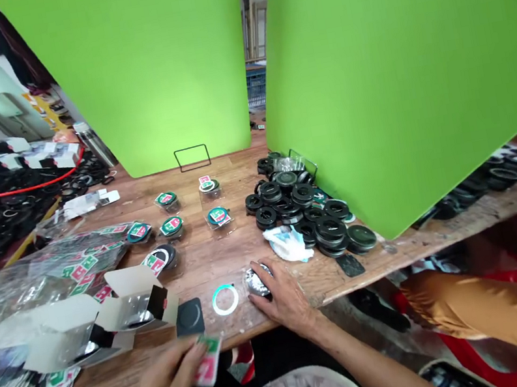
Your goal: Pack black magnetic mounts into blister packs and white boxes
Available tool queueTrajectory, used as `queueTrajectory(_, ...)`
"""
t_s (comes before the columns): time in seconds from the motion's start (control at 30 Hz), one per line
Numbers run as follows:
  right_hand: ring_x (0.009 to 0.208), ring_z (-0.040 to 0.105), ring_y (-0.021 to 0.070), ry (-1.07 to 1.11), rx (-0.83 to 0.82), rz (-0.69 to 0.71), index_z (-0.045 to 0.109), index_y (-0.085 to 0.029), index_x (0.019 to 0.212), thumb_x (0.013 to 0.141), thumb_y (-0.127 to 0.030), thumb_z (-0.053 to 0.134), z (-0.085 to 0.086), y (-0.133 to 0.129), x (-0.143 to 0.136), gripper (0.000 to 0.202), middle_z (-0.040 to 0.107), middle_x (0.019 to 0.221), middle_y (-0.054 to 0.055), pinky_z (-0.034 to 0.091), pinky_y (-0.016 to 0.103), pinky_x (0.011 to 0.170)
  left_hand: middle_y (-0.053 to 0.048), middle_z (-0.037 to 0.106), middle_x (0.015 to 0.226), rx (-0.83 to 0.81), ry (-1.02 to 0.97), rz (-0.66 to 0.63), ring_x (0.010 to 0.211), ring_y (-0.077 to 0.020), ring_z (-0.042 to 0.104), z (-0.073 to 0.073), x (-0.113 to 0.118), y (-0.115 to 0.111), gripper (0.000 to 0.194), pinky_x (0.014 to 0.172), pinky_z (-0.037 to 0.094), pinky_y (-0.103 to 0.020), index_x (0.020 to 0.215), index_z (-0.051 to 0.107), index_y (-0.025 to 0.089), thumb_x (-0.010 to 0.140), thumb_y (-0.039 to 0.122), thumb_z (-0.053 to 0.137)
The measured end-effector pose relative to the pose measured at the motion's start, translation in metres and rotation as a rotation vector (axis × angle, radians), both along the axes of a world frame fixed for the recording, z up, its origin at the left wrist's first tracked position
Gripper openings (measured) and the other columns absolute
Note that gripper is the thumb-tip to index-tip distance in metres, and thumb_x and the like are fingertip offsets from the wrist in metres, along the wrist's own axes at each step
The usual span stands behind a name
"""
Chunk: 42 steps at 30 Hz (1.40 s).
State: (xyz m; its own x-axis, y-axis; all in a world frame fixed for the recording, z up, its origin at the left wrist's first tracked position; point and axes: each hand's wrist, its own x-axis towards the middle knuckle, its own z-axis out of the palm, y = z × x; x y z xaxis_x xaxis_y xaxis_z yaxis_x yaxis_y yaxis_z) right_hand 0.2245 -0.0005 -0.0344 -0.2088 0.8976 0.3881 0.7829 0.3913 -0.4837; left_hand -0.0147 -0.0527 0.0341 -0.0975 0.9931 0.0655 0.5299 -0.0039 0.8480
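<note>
My left hand [164, 384], a little blurred, pinches a small green-and-pink card [209, 361] in front of the table edge. My right hand [283, 295] rests on the wooden table, its thumb and fingers closed around a shiny round disc [255, 282] in clear plastic. Just left of that disc lies a white-and-teal ring [225, 299]. A dark square pad [190, 317] sits further left. Behind, several round black pieces in clear trays [171, 226] stand apart, topped with teal rings and green-and-pink cards.
A heap of black round pieces [303, 196] fills the right of the table, with a crumpled white-and-blue wipe [288, 243] before it. Two green boards [159, 71] stand behind. At left are open white boxes [134, 293] and a plastic bag of cards [76, 260].
</note>
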Motion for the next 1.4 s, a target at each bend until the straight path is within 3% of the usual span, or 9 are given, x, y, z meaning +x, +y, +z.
queueTrajectory(0.13,0.117,0.049,0.0241,0.180,0.040,-0.023,0.042,-0.018,0.131,0.079,-0.025,0.060,-0.003,-0.001,0.008,0.055,0.049,0.124,0.013,0.045,0.039,0.098,0.000,0.067,0.062,-0.093,-0.313,-0.080,0.057,-0.0160,0.059,-0.022,0.064,0.072,0.025,0.053,0.047,-0.026,0.076,0.070,0.017,0.067,0.040,0.064)
queueTrajectory(0.23,0.116,0.051,0.0255,0.216,0.045,-0.089,0.040,-0.021,0.133,0.078,-0.024,0.061,-0.004,-0.001,0.010,0.059,0.051,0.123,0.012,0.046,0.042,0.097,0.001,0.062,0.054,-0.083,-0.372,-0.061,0.048,-0.0133,0.054,-0.027,0.082,0.101,0.027,0.047,0.044,-0.024,0.069,0.066,0.015,0.063,0.042,0.065)
queueTrajectory(0.53,0.135,0.031,0.0279,0.121,-0.112,0.017,0.017,-0.014,0.145,0.067,-0.019,0.074,0.002,0.021,-0.020,0.097,0.035,0.143,0.019,0.035,0.044,0.107,0.001,0.060,0.058,-0.065,-0.353,-0.035,0.049,-0.0122,0.054,-0.018,0.072,0.094,0.030,0.046,0.043,-0.023,0.074,0.057,0.016,0.063,0.043,0.065)
queueTrajectory(0.73,0.139,0.021,0.0274,0.065,-0.043,0.090,0.023,-0.009,0.143,0.075,-0.008,0.054,0.017,0.004,0.000,0.074,0.024,0.148,0.019,0.031,0.046,0.109,0.001,0.056,0.063,0.096,-0.190,-0.006,0.061,-0.0132,0.051,-0.035,0.101,0.096,0.012,0.061,0.042,-0.026,0.062,0.059,0.019,0.068,0.029,0.062)
queueTrajectory(0.87,0.135,0.029,0.0289,-0.138,0.068,0.213,0.041,-0.011,0.135,0.086,-0.011,0.041,0.018,0.002,-0.003,0.049,0.038,0.143,0.016,0.032,0.053,0.106,-0.002,0.060,0.073,0.176,-0.118,0.043,0.071,-0.0151,0.055,-0.036,0.095,0.083,0.017,0.070,0.043,-0.027,0.074,0.063,0.019,0.081,0.027,0.051)
queueTrajectory(1.03,0.129,0.038,0.0297,-0.228,0.184,0.197,0.053,-0.009,0.125,0.092,-0.017,0.038,0.005,0.016,-0.013,0.037,0.052,0.132,0.017,0.038,0.051,0.101,-0.003,0.063,0.080,0.228,-0.057,0.125,0.078,-0.0153,0.059,-0.038,0.046,0.030,0.019,0.072,0.044,-0.025,0.085,0.064,0.018,0.086,0.028,0.048)
queueTrajectory(1.2,0.116,0.048,0.0324,-0.278,0.273,0.116,0.060,-0.013,0.115,0.090,-0.021,0.048,0.028,0.006,-0.023,0.029,0.053,0.130,0.015,0.041,0.051,0.093,0.000,0.063,0.078,0.310,0.088,0.161,0.073,-0.0121,0.060,-0.061,-0.001,-0.023,0.012,0.069,0.045,-0.020,0.088,0.066,0.020,0.084,0.024,0.055)
queueTrajectory(1.3,0.101,0.056,0.0271,-0.365,0.279,0.256,0.056,-0.008,0.120,0.089,-0.015,0.048,0.027,-0.004,-0.048,0.033,0.055,0.127,0.018,0.047,0.041,0.085,0.001,0.064,0.081,0.351,0.171,0.162,0.076,-0.0106,0.061,-0.072,-0.006,-0.034,0.012,0.074,0.046,-0.018,0.092,0.065,0.021,0.084,0.021,0.056)
queueTrajectory(1.4,0.114,0.051,0.0327,-0.419,0.160,0.307,0.054,-0.002,0.121,0.089,-0.028,0.051,0.007,-0.013,-0.073,0.041,0.051,0.132,0.022,0.047,0.043,0.089,0.001,0.064,0.082,0.374,0.157,0.106,0.077,-0.0101,0.062,-0.074,0.001,-0.031,0.011,0.074,0.047,-0.017,0.092,0.064,0.021,0.084,0.020,0.056)
